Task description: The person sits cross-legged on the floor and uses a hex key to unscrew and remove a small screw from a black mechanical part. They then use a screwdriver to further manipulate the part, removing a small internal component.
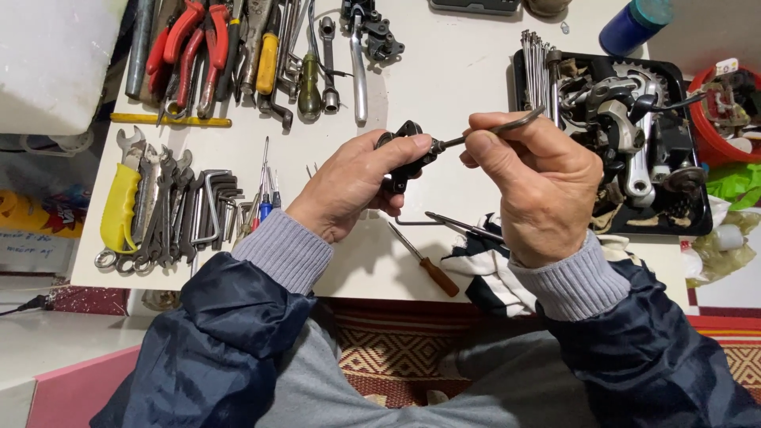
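My left hand (353,184) grips a small black metal part (406,156) above the white table (452,79). My right hand (533,184) pinches a bent metal hex key (507,126), whose short end points into the black part. Both hands hover over the table's middle, close together. On the table below the hands lie a small screwdriver with a brown handle (426,265) and a thin dark tool (464,227).
Pliers with red handles (188,49) and other hand tools lie at the back left. Wrenches, hex keys and a yellow-handled tool (119,208) sit at the left. A black tray (697,223) of bicycle parts stands at right, beside a striped rag (479,265), a blue bottle (632,25) and a red tub (712,143).
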